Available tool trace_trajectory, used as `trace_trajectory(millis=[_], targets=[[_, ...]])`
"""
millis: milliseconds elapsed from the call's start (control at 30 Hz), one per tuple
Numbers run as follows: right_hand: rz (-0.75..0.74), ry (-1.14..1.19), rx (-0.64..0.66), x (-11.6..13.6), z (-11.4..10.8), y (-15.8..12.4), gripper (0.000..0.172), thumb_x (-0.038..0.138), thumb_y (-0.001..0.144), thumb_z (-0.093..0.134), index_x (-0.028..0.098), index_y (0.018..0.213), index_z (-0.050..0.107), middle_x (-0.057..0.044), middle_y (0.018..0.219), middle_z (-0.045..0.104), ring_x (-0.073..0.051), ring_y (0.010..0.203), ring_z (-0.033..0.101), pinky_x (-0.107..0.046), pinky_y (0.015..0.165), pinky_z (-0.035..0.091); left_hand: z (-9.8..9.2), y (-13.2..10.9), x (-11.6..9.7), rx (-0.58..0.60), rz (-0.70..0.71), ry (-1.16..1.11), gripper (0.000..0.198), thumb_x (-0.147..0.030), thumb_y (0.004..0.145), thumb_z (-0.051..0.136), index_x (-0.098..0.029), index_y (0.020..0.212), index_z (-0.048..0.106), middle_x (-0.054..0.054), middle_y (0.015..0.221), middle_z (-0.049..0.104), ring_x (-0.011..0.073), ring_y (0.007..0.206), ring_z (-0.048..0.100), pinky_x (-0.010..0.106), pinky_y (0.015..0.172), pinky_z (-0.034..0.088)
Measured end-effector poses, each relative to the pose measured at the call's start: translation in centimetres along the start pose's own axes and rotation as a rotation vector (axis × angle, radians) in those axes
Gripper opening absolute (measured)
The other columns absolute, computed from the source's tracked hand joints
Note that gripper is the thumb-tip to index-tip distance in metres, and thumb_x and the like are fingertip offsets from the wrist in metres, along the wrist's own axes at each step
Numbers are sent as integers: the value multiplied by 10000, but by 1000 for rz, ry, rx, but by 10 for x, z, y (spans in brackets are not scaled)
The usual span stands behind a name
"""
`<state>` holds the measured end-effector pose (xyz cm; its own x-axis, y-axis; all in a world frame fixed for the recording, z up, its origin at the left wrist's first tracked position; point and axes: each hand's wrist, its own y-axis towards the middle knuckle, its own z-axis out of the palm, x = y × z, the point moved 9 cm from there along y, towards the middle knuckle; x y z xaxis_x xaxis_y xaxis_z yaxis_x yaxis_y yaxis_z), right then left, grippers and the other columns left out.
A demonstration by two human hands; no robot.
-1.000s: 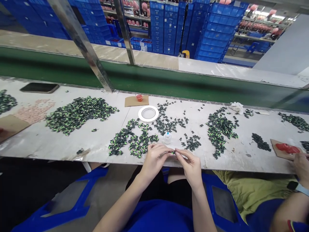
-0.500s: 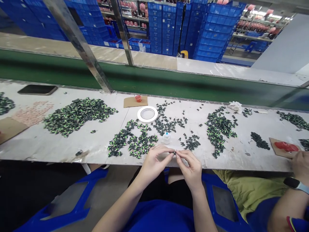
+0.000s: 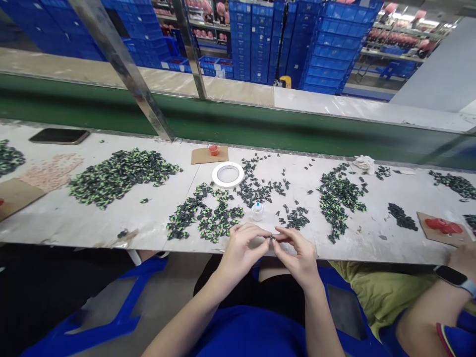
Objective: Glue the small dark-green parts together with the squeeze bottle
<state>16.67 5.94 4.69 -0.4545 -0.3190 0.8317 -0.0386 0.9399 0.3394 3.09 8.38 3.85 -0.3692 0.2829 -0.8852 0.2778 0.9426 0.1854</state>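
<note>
My left hand [image 3: 241, 250] and my right hand [image 3: 299, 255] meet above the table's front edge, fingertips pinched together. Between them is a small dark piece [image 3: 272, 237], mostly covered by the fingers; its exact kind does not show. Just beyond the hands stands a small clear bottle with a blue tip [image 3: 257, 211]. Small black parts [image 3: 296, 218] lie loose behind my right hand. To the left is a heap of black-and-green pieces [image 3: 215, 220], near my left hand. A white ring-shaped roll [image 3: 228, 174] lies farther back.
More black-and-green heaps [image 3: 124, 176] lie left and right. A red cup [image 3: 213, 149] sits on cardboard [image 3: 199, 155]. A phone [image 3: 59, 136] lies at the back left. At the right edge is a co-worker's arm with a watch [image 3: 451, 275]. A metal post [image 3: 126, 69] rises behind the table.
My right hand has shifted slightly right, and its index finger has lifted and arched. The fingertips of both hands stay together at the small dark piece.
</note>
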Motion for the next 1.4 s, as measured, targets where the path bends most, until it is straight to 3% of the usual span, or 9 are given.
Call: trace_trajectory(millis=[233,533,767,1000,1100,1167,1267,1333,1400], targets=[[85,118,-74,-11,7,-1,106,225,770,631,166,854,607,-48,789,646,-124,669,639,-229,648,556,2,-4,-1,-53,10,62,72,-215,801,617,-219,795,689,9,843,706,183,844,621,372,869,364],[296,379,-126,-44,13,-9,240,280,736,674,157,932,610,-28,708,627,-130,661,637,-239,652,561,5,-6,3,-47,72,66,168,-238,863,579,-234,1003,672,34,967,699,188,920,626,369,891,375],[316,379,-56,-44,14,-9,303,323,748,677,160,998,626,-42,762,627,-143,695,637,-264,661,572,6,-4,10,5,64,119,134,-215,863,588,-221,975,662,31,949,705,176,888,637,389,944,341],[292,274,67,-34,16,-5,204,278,711,666,151,871,654,-53,773,644,-145,692,639,-263,658,573,15,-9,15,120,7,51,243,-216,868,565,-228,1108,592,36,923,709,185,920,636,435,1022,293],[340,215,-5,-54,-9,-6,253,323,704,691,153,890,664,-59,767,649,-159,711,638,-289,678,565,12,-13,26,166,-28,58,305,-250,842,605,-236,1144,566,31,922,710,201,941,636,463,1031,274],[384,146,-265,-77,-53,-7,302,377,682,706,144,868,660,-71,773,651,-164,717,630,-317,708,554,-5,-12,39,82,-61,131,250,-275,832,614,-234,1078,610,39,935,705,221,944,630,470,988,299],[424,-20,-704,-101,-123,-17,384,448,622,711,115,803,643,-97,773,639,-175,702,601,-352,709,532,-45,-6,59,-149,-133,304,140,-282,834,603,-242,950,669,44,966,697,264,974,601,484,926,303],[440,-165,-770,-104,-143,-15,428,476,623,700,110,841,661,-128,883,638,-200,781,599,-379,744,517,-63,-1,66,-271,-128,418,90,-259,826,610,-240,867,687,52,933,699,284,976,575,489,904,287],[377,-317,-735,-92,-142,-7,448,511,658,681,123,882,680,-150,1005,617,-251,942,573,-409,793,497,-69,6,70,-322,-90,495,70,-220,810,622,-239,802,689,54,877,701,289,951,555,488,881,276]])
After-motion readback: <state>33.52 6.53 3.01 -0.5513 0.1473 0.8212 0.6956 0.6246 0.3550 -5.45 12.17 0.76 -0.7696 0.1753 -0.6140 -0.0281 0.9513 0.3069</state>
